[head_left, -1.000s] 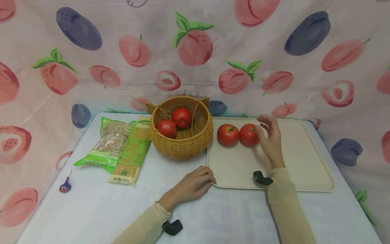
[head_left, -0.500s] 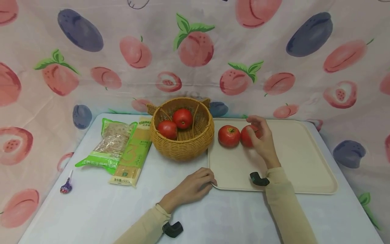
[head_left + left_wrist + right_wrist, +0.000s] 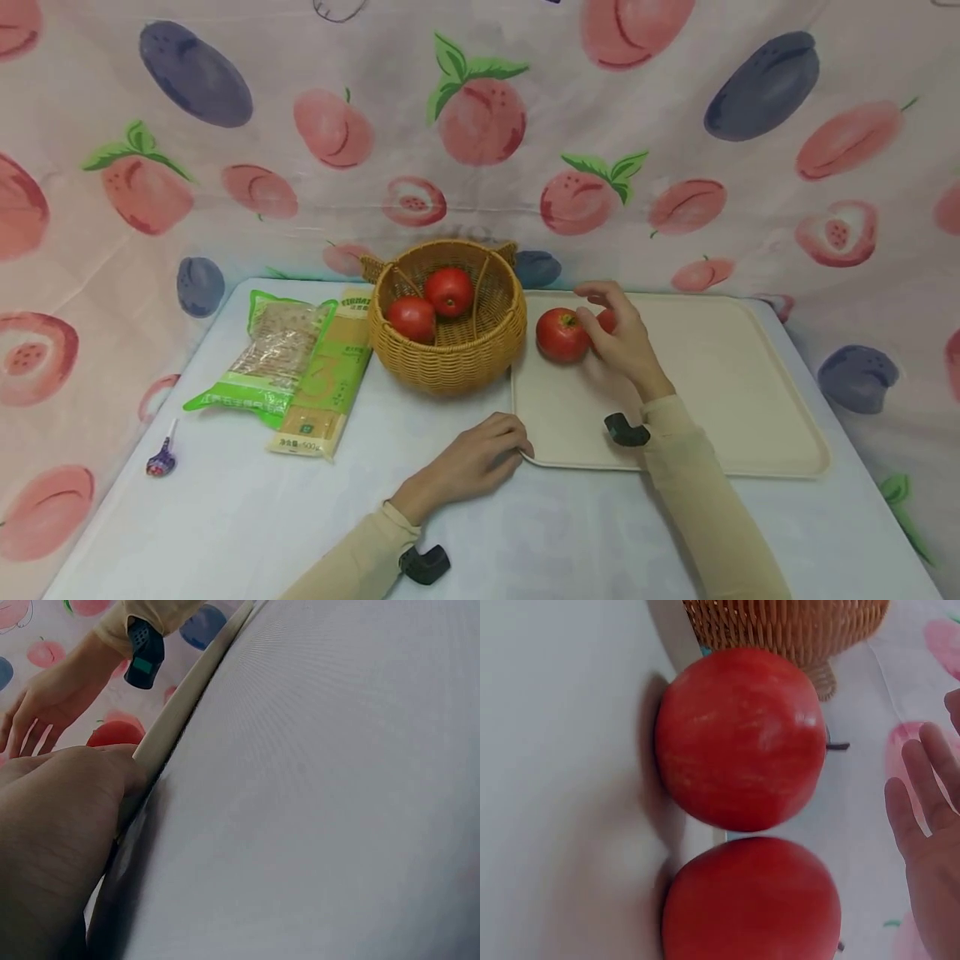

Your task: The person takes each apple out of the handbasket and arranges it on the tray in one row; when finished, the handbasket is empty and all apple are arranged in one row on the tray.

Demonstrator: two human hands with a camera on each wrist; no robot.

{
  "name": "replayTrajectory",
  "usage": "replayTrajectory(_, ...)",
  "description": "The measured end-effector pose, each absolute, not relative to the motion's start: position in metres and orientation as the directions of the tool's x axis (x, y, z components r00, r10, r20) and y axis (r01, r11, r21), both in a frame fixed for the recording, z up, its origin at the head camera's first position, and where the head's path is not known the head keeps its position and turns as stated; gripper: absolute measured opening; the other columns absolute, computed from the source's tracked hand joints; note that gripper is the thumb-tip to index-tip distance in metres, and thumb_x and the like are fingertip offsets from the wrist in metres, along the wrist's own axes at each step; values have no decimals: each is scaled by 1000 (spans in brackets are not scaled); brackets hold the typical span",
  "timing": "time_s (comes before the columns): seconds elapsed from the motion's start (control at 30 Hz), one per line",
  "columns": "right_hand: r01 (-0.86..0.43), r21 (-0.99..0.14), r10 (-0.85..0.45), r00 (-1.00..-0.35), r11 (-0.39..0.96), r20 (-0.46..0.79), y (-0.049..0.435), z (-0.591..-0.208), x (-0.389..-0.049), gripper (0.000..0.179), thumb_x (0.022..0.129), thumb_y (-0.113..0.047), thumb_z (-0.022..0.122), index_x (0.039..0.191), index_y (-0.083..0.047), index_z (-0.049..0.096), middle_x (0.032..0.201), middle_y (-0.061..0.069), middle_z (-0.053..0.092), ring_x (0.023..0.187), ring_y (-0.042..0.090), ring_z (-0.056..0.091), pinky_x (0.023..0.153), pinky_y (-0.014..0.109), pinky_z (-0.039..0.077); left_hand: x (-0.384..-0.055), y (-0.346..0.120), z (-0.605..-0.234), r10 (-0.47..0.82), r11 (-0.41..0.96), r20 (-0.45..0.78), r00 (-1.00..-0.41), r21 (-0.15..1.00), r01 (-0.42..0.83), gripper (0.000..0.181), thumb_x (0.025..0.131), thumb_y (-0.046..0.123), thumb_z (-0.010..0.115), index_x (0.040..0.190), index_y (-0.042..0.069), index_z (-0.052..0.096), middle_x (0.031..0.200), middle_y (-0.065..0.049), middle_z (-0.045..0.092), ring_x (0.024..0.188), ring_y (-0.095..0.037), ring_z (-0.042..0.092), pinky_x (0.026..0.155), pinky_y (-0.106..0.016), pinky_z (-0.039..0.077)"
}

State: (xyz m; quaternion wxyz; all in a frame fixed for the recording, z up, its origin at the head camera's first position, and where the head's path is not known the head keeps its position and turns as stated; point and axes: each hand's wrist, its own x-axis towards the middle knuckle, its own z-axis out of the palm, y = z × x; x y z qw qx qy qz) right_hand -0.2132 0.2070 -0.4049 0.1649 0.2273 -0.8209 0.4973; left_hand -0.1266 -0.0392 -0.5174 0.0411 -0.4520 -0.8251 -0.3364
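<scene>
Two red apples sit side by side on the beige tray (image 3: 735,375). The left apple (image 3: 558,337) shows well in the head view; the other apple (image 3: 751,907) is mostly covered there by my right hand (image 3: 618,337). That hand hovers above the apples with its fingers spread and relaxed, holding nothing; in the right wrist view its fingers stand apart from the fruit. My left hand (image 3: 480,454) grips the tray's near left corner, and in the left wrist view the same hand (image 3: 60,825) lies at the tray rim (image 3: 180,705). Its fingertips are partly hidden.
A wicker basket (image 3: 446,367) holding two red apples stands against the tray's left side. Left of it lie a pack of noodles (image 3: 322,392), a green-edged clear bag (image 3: 273,350) and a lollipop (image 3: 161,457). A fruit-print cloth (image 3: 480,200) hangs behind.
My right hand has moved left over the tray, from the right apple's right side to above it, toward the left apple. The left hand and both apples have stayed in place.
</scene>
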Motion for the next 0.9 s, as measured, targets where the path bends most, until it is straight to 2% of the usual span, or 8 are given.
replayTrajectory(0.33, -567, -714, -348, -821, 409, 452, 189, -401, -216, 30, 90, 2, 57, 120, 3, 52, 118, 20, 54, 114, 37, 52, 100, 53, 42, -126, -39, -517, 718, 374, 364, -593, 518, 770, 16, 93, 15, 55, 104, 23, 63, 106, 13, 53, 113, -2, 46, 96, -20, 43)
replayTrajectory(0.63, -671, -622, -463, -736, 403, 494, 181, -398, -228, 29, 89, 4, 56, 118, 1, 54, 118, 16, 55, 113, 28, 51, 98, 46, 44, -126, -39, -517, 721, 377, 349, -599, 527, 762, 17, 94, 16, 54, 105, 24, 63, 107, 13, 53, 113, -1, 46, 96, -20, 43)
replayTrajectory(0.9, -716, -568, -535, -690, 405, 488, 175, -401, -253, 30, 93, -10, 57, 122, -7, 55, 122, 5, 55, 117, 17, 51, 101, 39, 43, -126, -40, -516, 722, 381, 339, -603, 533, 755, 16, 94, 16, 54, 105, 23, 63, 107, 13, 53, 111, -2, 47, 95, -20, 44)
